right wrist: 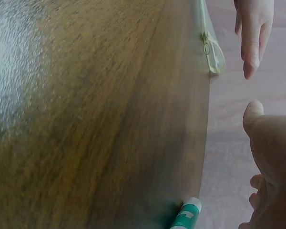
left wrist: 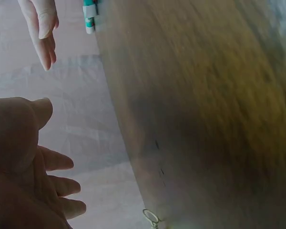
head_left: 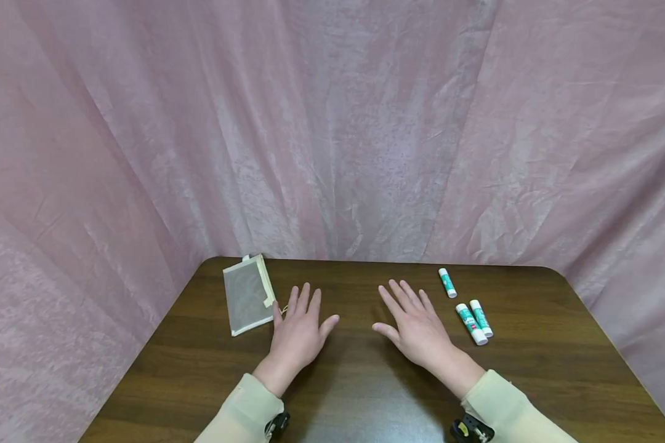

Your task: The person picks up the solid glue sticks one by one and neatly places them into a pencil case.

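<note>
Pouch (head_left: 247, 296) first: a flat rectangular bag of grey mesh edged in cream fabric, it lies at the table's far left, its long side running away from the person, a small metal ring (head_left: 283, 309) at its near right corner. The right wrist view shows its zip (right wrist: 206, 44) and pale rim against the wood. The table (head_left: 343, 381) is dark brown with a long streaked grain, rounded corners and a dull sheen near the front edge.

Just right of the pouch, the left hand (head_left: 298, 335) hovers palm down over the wood or rests on it, I cannot tell which; its fingers are straight and spread, holding nothing, the little finger close to the ring. The right hand (head_left: 418, 330) lies near the middle in the same pose, fingers apart and relaxed, thumb pointing toward the left hand, with a bare gap of wood between them. Both wrists end in pale cream sleeves (head_left: 242, 413).

Right of the right hand lie three glue sticks, short white cylinders with green labels. One stick (head_left: 447, 282) sits farther back, alone. The pair (head_left: 474, 322) lies nearer, side by side and seemingly touching, angled alike.

Behind and around the table hangs a pink curtain (head_left: 332, 123), thin, creased and faintly mottled.
</note>
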The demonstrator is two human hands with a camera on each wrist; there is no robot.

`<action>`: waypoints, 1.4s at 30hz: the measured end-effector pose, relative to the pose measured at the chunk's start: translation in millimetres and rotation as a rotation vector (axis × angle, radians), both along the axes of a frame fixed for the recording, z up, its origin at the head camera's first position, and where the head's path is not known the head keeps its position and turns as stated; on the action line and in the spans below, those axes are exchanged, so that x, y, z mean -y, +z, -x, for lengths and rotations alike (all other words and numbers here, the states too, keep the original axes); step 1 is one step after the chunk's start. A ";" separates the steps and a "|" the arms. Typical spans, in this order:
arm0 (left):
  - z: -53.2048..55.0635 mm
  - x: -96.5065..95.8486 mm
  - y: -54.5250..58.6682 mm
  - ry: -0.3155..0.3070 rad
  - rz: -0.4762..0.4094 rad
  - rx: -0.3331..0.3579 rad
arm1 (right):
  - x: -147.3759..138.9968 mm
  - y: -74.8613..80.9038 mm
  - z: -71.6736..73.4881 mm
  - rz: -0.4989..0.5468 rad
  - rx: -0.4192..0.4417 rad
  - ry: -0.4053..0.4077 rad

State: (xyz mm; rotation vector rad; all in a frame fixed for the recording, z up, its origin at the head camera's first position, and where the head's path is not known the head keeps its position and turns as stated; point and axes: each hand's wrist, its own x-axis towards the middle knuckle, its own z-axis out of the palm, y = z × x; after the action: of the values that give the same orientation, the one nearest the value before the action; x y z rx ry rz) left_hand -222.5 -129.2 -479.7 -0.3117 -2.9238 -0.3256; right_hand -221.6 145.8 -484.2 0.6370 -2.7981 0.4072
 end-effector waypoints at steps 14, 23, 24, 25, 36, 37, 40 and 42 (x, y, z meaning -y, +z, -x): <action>7.7 15.1 -1.2 0.045 -0.033 0.033 | 7.9 -3.0 2.8 0.000 0.019 0.020; 12.8 22.8 -3.4 0.059 -0.048 0.038 | 14.1 -3.3 4.0 -0.026 0.032 0.038; 13.2 23.8 -3.8 0.061 -0.047 0.040 | 14.8 -3.5 4.3 -0.032 0.034 0.037; 13.6 24.8 -4.1 0.062 -0.047 0.042 | 15.5 -3.8 4.6 -0.034 0.037 0.038; 19.8 35.4 -6.9 0.097 -0.039 0.072 | 22.7 -4.8 5.3 -0.043 0.059 0.052; 20.0 36.3 -7.0 0.100 -0.040 0.075 | 23.4 -4.8 5.5 -0.042 0.062 0.054; 20.5 39.0 -7.5 0.107 -0.045 0.075 | 25.2 -5.4 5.8 -0.041 0.065 0.058; 20.7 40.9 -8.2 0.113 -0.044 0.083 | 26.1 -6.3 5.7 -0.038 0.061 0.062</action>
State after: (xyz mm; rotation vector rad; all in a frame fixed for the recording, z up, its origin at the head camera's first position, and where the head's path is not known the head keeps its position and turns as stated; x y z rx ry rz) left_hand -243.2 -170.1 -487.8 -0.1292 -2.9950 -0.3941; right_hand -227.3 119.7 -490.5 0.7337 -2.8557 0.3932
